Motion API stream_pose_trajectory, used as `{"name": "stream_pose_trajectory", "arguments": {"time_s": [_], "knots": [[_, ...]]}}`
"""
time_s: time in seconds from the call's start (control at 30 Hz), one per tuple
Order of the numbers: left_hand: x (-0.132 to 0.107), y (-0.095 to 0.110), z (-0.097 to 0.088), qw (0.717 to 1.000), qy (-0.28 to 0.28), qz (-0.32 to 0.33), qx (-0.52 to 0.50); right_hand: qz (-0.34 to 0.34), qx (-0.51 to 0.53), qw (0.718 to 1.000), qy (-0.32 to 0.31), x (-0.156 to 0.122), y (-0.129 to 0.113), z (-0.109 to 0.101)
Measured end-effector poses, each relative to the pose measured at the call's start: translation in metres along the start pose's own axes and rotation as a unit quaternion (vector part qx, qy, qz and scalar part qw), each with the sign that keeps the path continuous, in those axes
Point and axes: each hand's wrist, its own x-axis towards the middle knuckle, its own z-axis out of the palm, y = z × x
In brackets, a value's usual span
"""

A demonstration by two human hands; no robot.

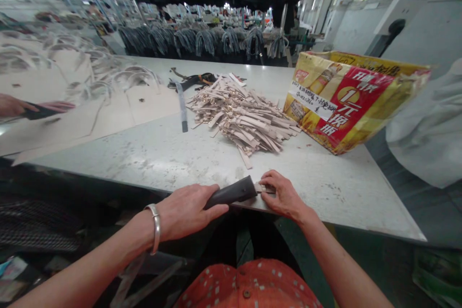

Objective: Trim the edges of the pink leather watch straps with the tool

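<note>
My left hand (191, 209), a silver bangle on its wrist, is closed round a black tube-shaped hand tool (234, 191). The tool's wide end points right, close to my right hand (281, 193). Between the fingers of my right hand is a small beige strap (260, 187), pinched at the table's front edge. Its left end lies right beside the tool's mouth; whether they touch I cannot tell. Just beyond both hands lies a big heap of similar beige straps (249, 120) with small gold-coloured metal bits.
A yellow and red cardboard box (346, 101) stands on the white table (151, 159) at right. Left of the heap lie a clear-and-black stick (182, 106) and dark straps (198, 79). Another person's hand (14, 105) holds a black tool over beige bag pieces (119, 101).
</note>
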Motion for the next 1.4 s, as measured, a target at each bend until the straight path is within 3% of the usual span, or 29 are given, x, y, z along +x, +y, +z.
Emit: {"name": "stream_pose_trajectory", "arguments": {"time_s": [0.33,0.63,0.87,1.13,1.4], "knots": [[0.017,0.022,0.000,0.998,0.007,0.011,0.053,0.005,0.019,1.000,0.001,0.002,0.007,0.001],[0.002,-0.002,-0.005,1.000,-0.006,-0.014,0.019,0.003,0.007,1.000,0.011,0.002,0.007,0.002],[0.016,0.018,0.005,0.998,0.020,0.016,0.059,0.007,0.009,1.000,0.012,0.003,0.008,0.003],[-0.001,0.002,0.003,0.999,0.011,-0.002,0.043,0.010,0.008,1.000,0.010,0.002,0.003,0.002],[0.009,0.020,0.011,0.998,0.038,0.023,0.049,0.000,0.008,1.000,0.014,0.002,0.005,0.003]]}}
